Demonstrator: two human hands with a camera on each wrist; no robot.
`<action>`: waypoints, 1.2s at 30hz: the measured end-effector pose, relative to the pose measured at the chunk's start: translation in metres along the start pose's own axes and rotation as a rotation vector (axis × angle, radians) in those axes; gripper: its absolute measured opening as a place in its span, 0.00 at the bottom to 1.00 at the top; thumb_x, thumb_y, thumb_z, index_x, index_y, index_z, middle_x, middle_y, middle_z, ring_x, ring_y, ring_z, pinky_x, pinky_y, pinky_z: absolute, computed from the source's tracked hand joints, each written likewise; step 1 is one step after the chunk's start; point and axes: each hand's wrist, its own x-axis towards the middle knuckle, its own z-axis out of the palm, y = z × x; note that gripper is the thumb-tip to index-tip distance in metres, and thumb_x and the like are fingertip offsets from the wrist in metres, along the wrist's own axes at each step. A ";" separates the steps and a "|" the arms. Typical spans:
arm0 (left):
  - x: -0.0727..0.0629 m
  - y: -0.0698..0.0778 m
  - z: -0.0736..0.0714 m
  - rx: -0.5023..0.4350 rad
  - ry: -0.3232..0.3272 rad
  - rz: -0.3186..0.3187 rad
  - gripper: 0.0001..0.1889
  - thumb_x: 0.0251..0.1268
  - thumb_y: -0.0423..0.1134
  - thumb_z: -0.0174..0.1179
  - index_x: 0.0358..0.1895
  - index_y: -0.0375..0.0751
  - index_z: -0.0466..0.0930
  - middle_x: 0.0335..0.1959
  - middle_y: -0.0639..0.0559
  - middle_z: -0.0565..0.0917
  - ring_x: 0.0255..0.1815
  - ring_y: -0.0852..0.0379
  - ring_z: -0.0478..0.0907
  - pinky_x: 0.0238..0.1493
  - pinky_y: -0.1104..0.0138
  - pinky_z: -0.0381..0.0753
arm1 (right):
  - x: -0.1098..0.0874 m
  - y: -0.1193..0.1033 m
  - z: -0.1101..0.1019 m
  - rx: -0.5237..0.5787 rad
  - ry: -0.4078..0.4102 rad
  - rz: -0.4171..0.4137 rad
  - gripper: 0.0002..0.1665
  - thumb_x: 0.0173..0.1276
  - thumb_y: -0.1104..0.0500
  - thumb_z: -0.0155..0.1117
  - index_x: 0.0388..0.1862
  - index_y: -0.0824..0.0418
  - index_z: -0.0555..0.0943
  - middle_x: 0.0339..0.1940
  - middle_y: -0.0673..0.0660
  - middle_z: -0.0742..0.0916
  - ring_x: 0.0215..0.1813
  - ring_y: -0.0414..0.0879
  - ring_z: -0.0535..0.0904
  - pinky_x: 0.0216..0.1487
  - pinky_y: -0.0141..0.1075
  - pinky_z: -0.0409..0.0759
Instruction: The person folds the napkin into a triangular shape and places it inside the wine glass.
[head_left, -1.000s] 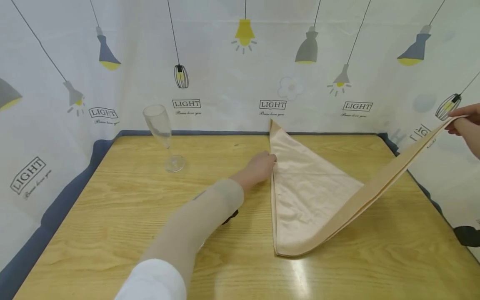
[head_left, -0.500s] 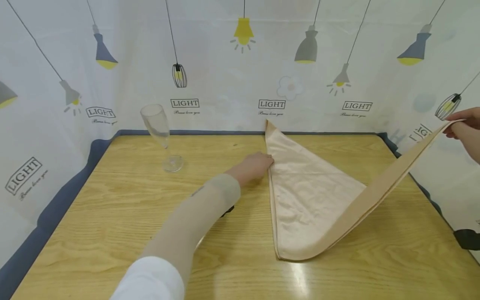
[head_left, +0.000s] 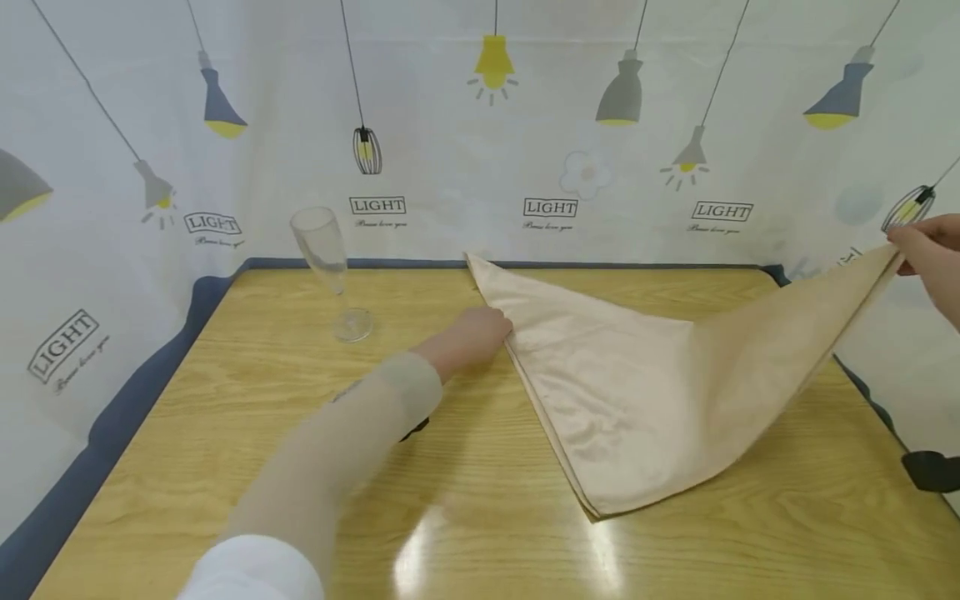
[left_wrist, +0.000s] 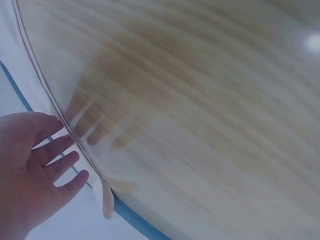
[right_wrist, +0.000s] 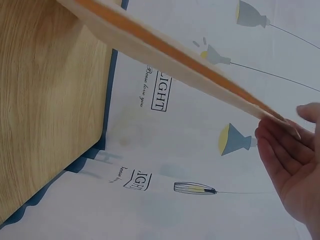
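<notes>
A folded, peach satin cloth napkin [head_left: 600, 358] spreads over the right half of the wooden table, its right part lifted and bent upward. My left hand [head_left: 472, 337] pinches its left edge between thumb and index finger; in the left wrist view the other fingers of this hand [left_wrist: 30, 170] are spread apart beside the layered edge. At the far right my right hand [head_left: 933, 258] grips the raised corner. The right wrist view shows that hand [right_wrist: 295, 165] at the napkin's [right_wrist: 200, 82] tip, with a gap between the two layers.
A clear champagne flute [head_left: 322, 250] stands at the back left of the wooden table [head_left: 262, 433]. A white curtain [head_left: 442, 125] printed with lamps surrounds the back and sides. A black object [head_left: 930, 471] shows at the right edge.
My left hand has drawn the napkin's left edge leftward, so its far corner swings left and the cloth opens wider. My right hand keeps the raised corner at nearly the same place.
</notes>
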 end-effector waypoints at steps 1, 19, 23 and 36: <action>-0.002 -0.003 0.001 0.012 -0.009 -0.005 0.15 0.77 0.33 0.41 0.54 0.41 0.77 0.47 0.47 0.79 0.48 0.52 0.76 0.51 0.61 0.77 | 0.011 0.022 0.004 0.010 0.007 -0.009 0.11 0.77 0.49 0.51 0.49 0.46 0.80 0.33 0.37 0.79 0.29 0.22 0.71 0.42 0.20 0.73; -0.048 -0.058 0.013 -0.161 0.073 -0.108 0.13 0.77 0.39 0.47 0.37 0.38 0.78 0.36 0.44 0.79 0.40 0.48 0.76 0.45 0.55 0.77 | -0.023 -0.049 0.024 0.001 -0.267 0.169 0.11 0.78 0.52 0.50 0.51 0.50 0.78 0.30 0.25 0.72 0.26 0.18 0.73 0.30 0.19 0.76; -0.052 -0.065 0.014 -0.169 0.067 -0.100 0.13 0.77 0.40 0.47 0.38 0.38 0.79 0.36 0.45 0.78 0.38 0.50 0.75 0.44 0.56 0.76 | -0.022 -0.031 0.038 0.017 -0.312 0.215 0.23 0.78 0.55 0.50 0.59 0.72 0.73 0.32 0.27 0.73 0.28 0.20 0.75 0.33 0.25 0.81; -0.066 -0.079 0.012 -0.260 0.074 -0.132 0.11 0.76 0.37 0.48 0.42 0.36 0.79 0.38 0.44 0.80 0.38 0.49 0.76 0.46 0.57 0.77 | -0.027 0.022 0.075 0.324 -0.373 0.427 0.12 0.75 0.60 0.56 0.50 0.56 0.84 0.28 0.29 0.79 0.31 0.25 0.80 0.42 0.29 0.82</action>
